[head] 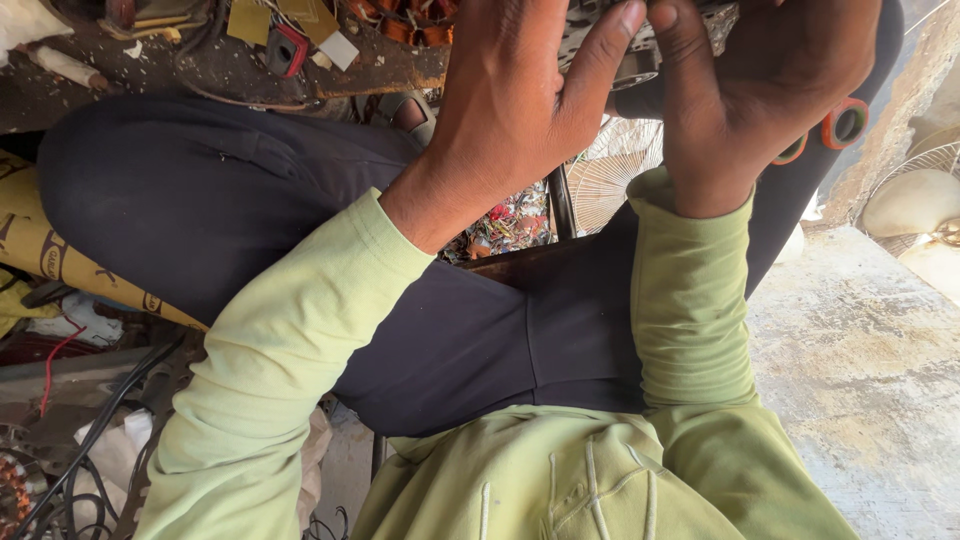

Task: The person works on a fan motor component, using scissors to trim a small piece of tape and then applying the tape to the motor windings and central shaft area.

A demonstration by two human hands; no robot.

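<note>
View down from a person's head, seated with legs crossed in dark trousers (pixel 250 210) and a pale green sweatshirt (pixel 560 480). Both hands are raised near the top edge. The left hand (pixel 525 90) and right hand (pixel 765 80) grasp a grey metal part (pixel 640 50) between them; it sits between the left fingertips and the right thumb, mostly hidden. An orange-handled tool (pixel 845 123) peeks out behind the right hand. A white fan grille (pixel 615 175) lies below the hands, on the floor.
</note>
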